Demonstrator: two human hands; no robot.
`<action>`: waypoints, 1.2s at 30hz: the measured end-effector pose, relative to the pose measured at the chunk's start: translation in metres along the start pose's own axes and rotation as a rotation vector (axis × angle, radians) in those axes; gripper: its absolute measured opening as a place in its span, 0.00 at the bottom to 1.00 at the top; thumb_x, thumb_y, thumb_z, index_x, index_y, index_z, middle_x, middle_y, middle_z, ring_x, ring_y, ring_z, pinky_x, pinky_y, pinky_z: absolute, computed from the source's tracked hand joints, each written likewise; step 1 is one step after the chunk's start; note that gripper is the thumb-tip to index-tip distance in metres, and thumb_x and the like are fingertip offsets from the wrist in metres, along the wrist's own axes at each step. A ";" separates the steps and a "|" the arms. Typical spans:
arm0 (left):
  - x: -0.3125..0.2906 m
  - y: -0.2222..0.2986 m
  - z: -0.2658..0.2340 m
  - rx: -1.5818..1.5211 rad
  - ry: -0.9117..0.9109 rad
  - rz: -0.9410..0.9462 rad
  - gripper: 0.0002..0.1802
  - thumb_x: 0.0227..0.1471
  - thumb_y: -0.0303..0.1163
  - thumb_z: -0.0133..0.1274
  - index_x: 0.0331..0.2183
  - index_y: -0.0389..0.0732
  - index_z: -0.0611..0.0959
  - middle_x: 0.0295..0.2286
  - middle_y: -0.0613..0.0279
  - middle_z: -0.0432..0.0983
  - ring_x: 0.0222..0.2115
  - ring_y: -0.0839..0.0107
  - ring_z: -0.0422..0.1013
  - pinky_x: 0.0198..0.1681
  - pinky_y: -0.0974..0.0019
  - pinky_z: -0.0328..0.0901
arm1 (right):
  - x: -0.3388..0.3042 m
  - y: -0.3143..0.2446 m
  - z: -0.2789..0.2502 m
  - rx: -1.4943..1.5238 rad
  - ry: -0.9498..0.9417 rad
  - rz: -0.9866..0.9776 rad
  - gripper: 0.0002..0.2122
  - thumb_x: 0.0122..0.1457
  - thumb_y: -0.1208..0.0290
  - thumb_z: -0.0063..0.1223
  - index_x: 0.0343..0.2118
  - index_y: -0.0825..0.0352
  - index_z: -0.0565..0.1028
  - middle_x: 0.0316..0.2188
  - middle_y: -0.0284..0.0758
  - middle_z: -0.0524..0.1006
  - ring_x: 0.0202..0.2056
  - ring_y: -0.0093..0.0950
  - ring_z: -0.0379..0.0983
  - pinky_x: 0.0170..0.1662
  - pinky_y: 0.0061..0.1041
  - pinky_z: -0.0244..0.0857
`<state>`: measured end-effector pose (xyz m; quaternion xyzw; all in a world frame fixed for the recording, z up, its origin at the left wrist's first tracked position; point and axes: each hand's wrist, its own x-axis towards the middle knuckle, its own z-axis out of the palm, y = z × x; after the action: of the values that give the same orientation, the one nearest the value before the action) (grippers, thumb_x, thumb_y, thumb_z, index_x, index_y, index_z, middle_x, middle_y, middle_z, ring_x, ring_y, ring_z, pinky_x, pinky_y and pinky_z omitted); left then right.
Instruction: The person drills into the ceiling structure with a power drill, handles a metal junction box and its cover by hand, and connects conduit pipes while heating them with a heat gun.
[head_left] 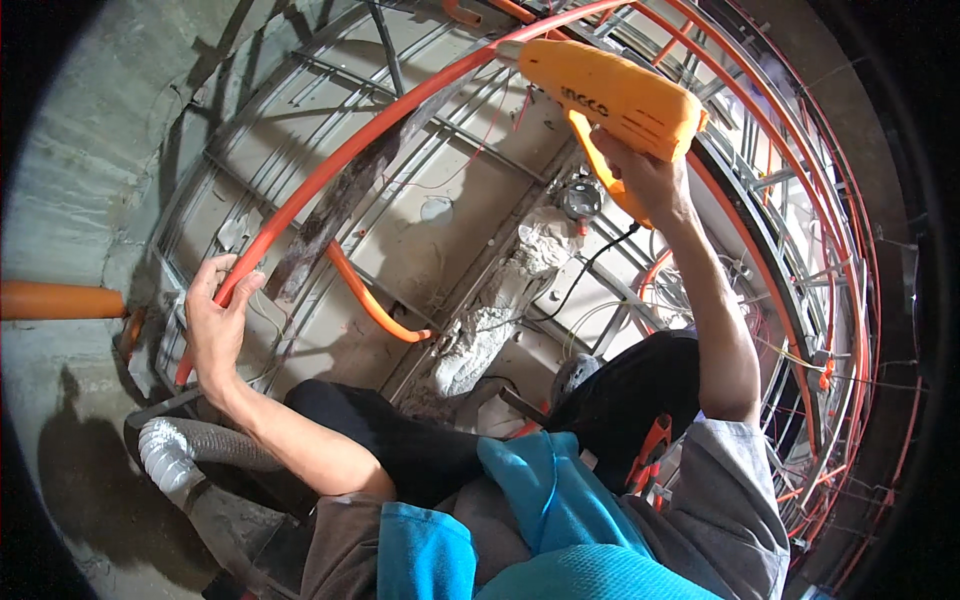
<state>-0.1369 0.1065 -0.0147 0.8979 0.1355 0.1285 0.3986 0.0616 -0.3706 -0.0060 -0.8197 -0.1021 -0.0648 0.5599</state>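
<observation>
A long orange conduit pipe curves from low on the left up across the top of the view. Near its lower end, my left hand is closed around it, thumb on one side and fingers behind. My right hand grips the handle of an orange heat gun, raised at the upper right. Its metal nozzle points left, right beside the conduit; whether they touch I cannot tell. A black cord runs down from the handle's bottom.
Thin metal framing spans pale panels beyond my hands. A short bent orange pipe and a rough plaster ridge lie between. More orange conduits bend along the right. A silver flexible duct and a concrete wall are left.
</observation>
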 end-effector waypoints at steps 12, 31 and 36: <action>0.014 -0.011 0.015 0.093 0.035 0.077 0.22 0.54 0.41 0.67 0.39 0.31 0.81 0.27 0.56 0.79 0.27 0.68 0.72 0.35 0.64 0.67 | -0.022 -0.027 0.027 -0.054 -0.188 -0.154 0.19 0.57 0.69 0.69 0.50 0.67 0.79 0.41 0.33 0.83 0.40 0.21 0.78 0.44 0.22 0.74; 0.014 0.007 0.017 0.047 -0.028 -0.002 0.15 0.50 0.27 0.68 0.38 0.33 0.81 0.27 0.63 0.79 0.28 0.77 0.69 0.35 0.70 0.66 | -0.010 -0.009 0.004 -0.032 -0.059 -0.052 0.15 0.57 0.69 0.69 0.46 0.67 0.80 0.33 0.30 0.82 0.32 0.18 0.75 0.35 0.20 0.71; 0.008 0.005 0.010 0.032 -0.036 0.003 0.14 0.52 0.26 0.67 0.39 0.32 0.81 0.30 0.62 0.80 0.31 0.78 0.71 0.38 0.70 0.67 | 0.002 -0.002 -0.004 0.037 0.053 -0.021 0.13 0.57 0.66 0.69 0.41 0.67 0.82 0.26 0.28 0.79 0.26 0.16 0.71 0.30 0.19 0.67</action>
<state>-0.1254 0.0989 -0.0161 0.9066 0.1291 0.1105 0.3863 0.0630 -0.3733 -0.0021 -0.8060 -0.0972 -0.0904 0.5768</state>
